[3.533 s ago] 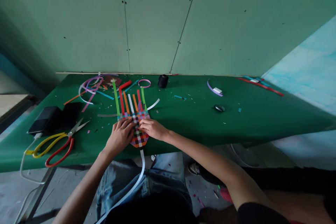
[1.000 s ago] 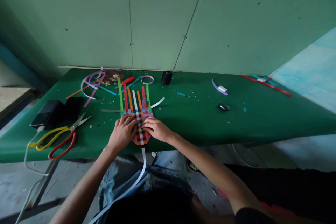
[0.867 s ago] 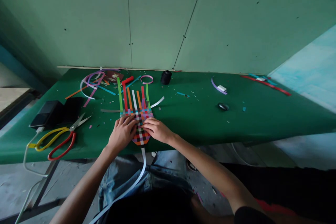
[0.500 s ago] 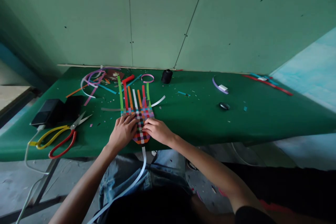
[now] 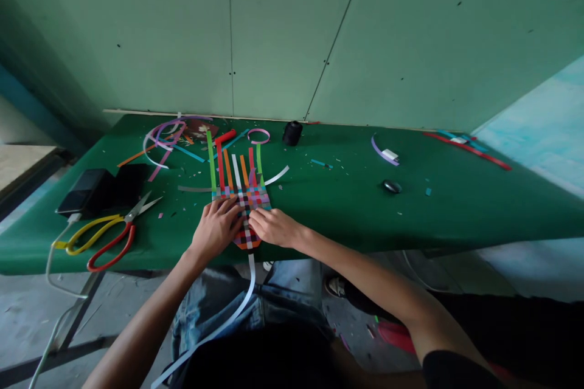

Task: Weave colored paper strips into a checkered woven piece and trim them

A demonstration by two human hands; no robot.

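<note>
My left hand (image 5: 216, 226) and my right hand (image 5: 271, 227) lie on the woven piece (image 5: 249, 238), which is flat on the green counter (image 5: 356, 206). It is checkered in many colours, with loose strips at its far end. Whether my grip is closed, I cannot tell.

Both hands (image 5: 241, 228) on woven strips (image 5: 249, 194) — green table (image 5: 337, 213), open scissors (image 5: 132, 213)

No readable text, labels, brands, numbers or signs on anything in view
</note>
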